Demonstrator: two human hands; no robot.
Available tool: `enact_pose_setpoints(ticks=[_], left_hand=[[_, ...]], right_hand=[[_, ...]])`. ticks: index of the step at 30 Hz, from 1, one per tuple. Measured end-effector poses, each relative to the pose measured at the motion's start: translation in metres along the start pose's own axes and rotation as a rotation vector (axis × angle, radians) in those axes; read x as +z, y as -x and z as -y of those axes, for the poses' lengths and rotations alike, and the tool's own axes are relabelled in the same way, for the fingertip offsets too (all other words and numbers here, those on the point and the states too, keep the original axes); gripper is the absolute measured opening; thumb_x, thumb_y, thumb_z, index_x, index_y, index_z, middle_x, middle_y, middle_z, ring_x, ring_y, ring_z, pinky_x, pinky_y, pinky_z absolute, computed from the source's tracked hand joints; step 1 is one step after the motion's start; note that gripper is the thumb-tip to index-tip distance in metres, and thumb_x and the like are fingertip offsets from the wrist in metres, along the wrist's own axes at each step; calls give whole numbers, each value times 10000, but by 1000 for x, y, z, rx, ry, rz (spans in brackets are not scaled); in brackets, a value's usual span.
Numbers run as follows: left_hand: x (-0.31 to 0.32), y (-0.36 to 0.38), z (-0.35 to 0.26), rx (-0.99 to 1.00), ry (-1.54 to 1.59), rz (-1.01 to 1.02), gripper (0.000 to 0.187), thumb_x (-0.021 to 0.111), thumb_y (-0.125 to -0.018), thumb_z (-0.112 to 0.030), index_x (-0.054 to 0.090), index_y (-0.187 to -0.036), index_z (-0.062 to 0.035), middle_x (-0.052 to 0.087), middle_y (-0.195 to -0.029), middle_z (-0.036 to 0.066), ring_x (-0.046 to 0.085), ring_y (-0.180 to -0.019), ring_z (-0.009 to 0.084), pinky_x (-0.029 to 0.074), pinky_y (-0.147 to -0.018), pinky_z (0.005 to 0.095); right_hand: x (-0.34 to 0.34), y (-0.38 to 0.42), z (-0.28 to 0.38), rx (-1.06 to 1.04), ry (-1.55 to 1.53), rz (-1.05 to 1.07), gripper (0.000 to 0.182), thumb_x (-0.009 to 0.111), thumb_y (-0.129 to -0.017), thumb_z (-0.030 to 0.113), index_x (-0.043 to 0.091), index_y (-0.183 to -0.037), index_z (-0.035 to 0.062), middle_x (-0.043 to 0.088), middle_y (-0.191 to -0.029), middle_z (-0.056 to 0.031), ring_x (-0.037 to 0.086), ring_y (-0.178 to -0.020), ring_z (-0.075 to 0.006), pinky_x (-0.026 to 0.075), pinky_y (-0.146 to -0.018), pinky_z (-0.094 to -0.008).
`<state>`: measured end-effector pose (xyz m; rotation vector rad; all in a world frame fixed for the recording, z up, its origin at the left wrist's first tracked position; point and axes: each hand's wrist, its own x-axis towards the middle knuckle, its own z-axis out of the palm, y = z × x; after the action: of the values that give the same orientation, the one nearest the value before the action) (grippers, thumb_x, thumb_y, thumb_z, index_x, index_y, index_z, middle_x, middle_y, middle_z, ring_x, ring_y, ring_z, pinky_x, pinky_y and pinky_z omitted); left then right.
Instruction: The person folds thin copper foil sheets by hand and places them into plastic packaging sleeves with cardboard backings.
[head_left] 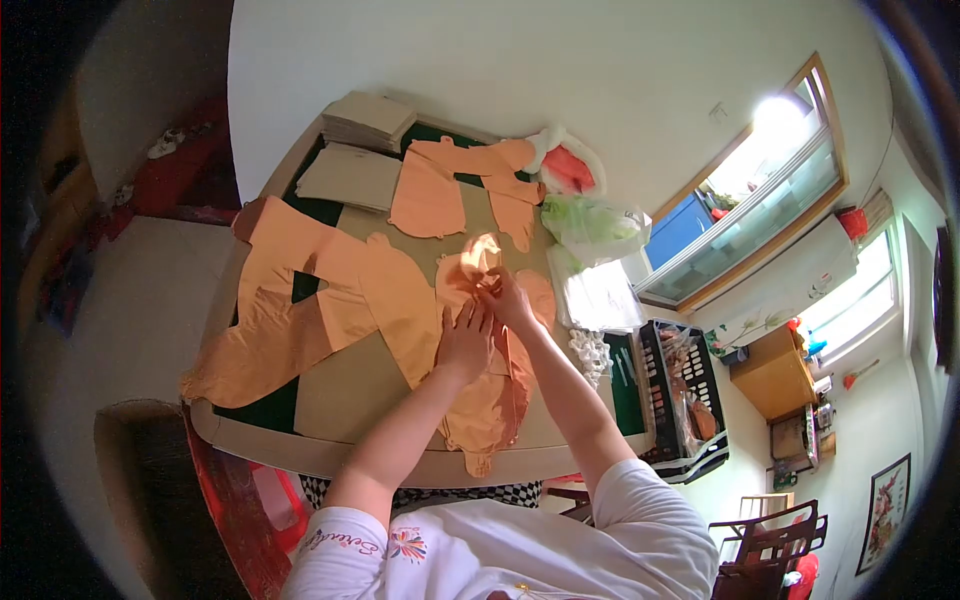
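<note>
My left hand point(467, 343) lies flat with its fingers spread on an orange fabric-like piece point(480, 410) near the middle of the table. Just right of it, my right hand point(505, 298) pinches a raised, crumpled part of the same orange material, which catches bright light. A large orange piece point(290, 270) with an opening in it spreads across the left side of the table, its right part reaching close to my left hand. Another orange piece point(428, 195) lies beyond my hands, at the back.
Stacked grey-brown cardboard sheets point(350, 177) are at the back left of the table point(330, 455). Plastic bags point(595, 232), white sheets point(600, 298) and a white knobbly item point(590, 357) line the right side. A black crate point(683, 400) stands beyond the right edge.
</note>
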<state>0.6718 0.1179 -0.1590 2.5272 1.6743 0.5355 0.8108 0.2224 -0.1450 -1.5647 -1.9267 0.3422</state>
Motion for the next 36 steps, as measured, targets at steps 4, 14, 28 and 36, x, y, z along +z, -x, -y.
enact_pose_setpoints(ticks=[4, 14, 28, 36], left_hand=[[-6, 3, -1, -18, 47, 23, 524, 394, -954, -313, 379, -1421, -74, 315, -1512, 112, 225, -1422, 286, 169, -1116, 587], [-3, 1, -2, -26, 103, 2, 518, 440, -932, -284, 397, -1407, -82, 318, -1510, 117, 226, -1424, 279, 142, -1131, 574], [-2, 1, -3, -50, 79, 28, 522, 432, -946, -287, 384, -1425, -86, 265, -1533, 109, 181, -1440, 262, 120, -1143, 561], [-2, 1, -3, -44, 51, 8, 509, 403, -960, -303, 394, -1414, -74, 305, -1516, 98, 209, -1431, 261, 131, -1136, 575]], right_hand=[[-24, 15, 4, 44, -101, -90, 340, 571, -871, 89, 589, -1210, 67, 655, -992, -163, 638, -912, -338, 505, -817, -406], [-23, 72, -2, -205, -122, 9, 425, 474, -884, 15, 524, -1307, 29, 552, -1288, -208, 513, -1210, -364, 371, -1056, -421], [-23, 74, -5, -251, 61, 23, 473, 494, -839, -2, 541, -1305, 55, 535, -1332, -151, 447, -1291, -304, 289, -1113, -486], [-24, 76, -1, -295, 109, 87, 444, 512, -849, 14, 558, -1288, 63, 530, -1343, -137, 438, -1301, -290, 274, -1122, -476]])
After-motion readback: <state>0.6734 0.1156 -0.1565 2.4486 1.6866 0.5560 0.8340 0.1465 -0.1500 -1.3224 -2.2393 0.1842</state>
